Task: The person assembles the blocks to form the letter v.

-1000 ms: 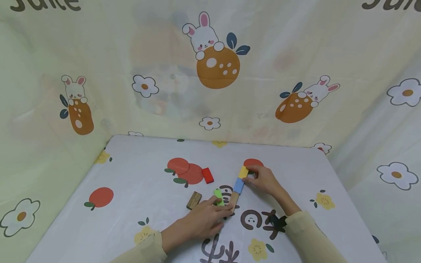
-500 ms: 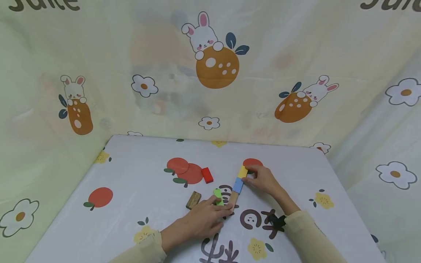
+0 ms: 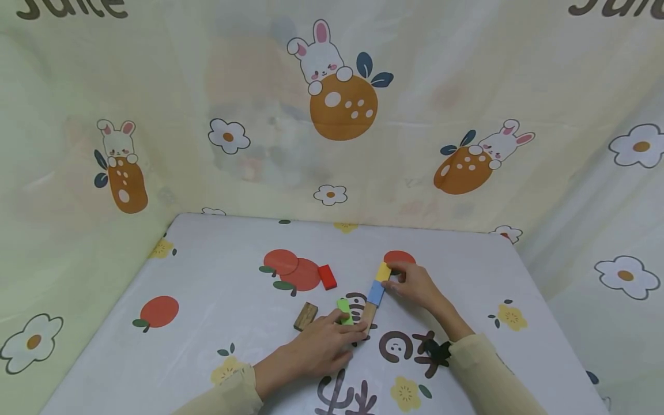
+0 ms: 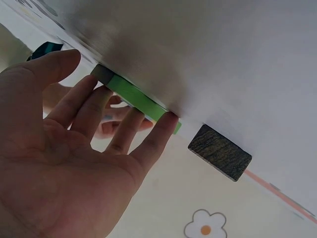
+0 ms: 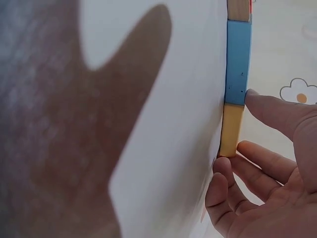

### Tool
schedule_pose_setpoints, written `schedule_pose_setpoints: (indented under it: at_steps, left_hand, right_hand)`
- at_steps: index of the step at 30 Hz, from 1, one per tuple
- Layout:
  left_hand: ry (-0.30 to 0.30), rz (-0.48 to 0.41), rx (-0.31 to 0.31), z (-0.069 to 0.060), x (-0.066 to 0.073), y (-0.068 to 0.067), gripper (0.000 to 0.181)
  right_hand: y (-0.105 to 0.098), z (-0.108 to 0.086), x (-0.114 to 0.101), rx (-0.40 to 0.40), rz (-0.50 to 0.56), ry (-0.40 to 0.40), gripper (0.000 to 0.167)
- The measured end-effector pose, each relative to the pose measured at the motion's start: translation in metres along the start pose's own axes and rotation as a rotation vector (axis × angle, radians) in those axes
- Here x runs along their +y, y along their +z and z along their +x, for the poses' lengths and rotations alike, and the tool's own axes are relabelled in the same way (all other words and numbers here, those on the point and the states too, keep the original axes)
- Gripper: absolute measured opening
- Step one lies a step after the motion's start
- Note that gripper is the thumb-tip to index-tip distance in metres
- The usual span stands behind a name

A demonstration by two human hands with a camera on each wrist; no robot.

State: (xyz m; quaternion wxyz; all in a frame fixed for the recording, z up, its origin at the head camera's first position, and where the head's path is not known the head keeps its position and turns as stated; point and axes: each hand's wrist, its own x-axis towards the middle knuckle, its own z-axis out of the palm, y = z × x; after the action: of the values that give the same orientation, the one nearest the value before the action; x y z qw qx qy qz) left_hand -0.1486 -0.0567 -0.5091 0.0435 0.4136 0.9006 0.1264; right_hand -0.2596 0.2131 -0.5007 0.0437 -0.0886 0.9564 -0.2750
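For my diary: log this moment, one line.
left hand: touches green block; right hand: grips yellow block; blue block: between yellow block and tan wooden block

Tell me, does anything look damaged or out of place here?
Small dark specks on the blue block, near the yellow block, stand out against its otherwise plain blue; nothing looks spilled or broken.

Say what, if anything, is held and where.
Right hand: yellow block, fingers at its far end, thumb where it meets the blue block. Left hand: nothing; touches the green block.
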Motion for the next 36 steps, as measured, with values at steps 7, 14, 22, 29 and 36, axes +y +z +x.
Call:
schedule_pose_setpoints:
  at_steps: [7,14,22,29,36]
  left_hand:
    - [-0.001,-0.004,-0.006,0.000,0.000,0.001,0.056]
    - [-0.001,-0.003,-0.004,0.000,0.000,0.000,0.055]
    - [0.010,-0.008,0.013,-0.001,0.001,-0.001,0.054]
    - [0.017,0.004,0.017,-0.002,0.001,-0.001,0.054]
    - [0.014,0.012,0.009,0.000,-0.001,-0.001,0.054]
  right_hand:
    - [0.002,-0.002,-0.001,0.007,-0.018,-0.027,0.057]
    - [0.006,-0.005,-0.002,0.032,-0.074,-0.071,0.059]
    - [0.007,-0.014,-0.010,0.078,-0.175,-0.141,0.057]
    - [0.010,-0.029,-0.015,0.092,-0.225,-0.249,0.052]
    - [0.011,-0.036,-0.019,0.093,-0.243,-0.344,0.052]
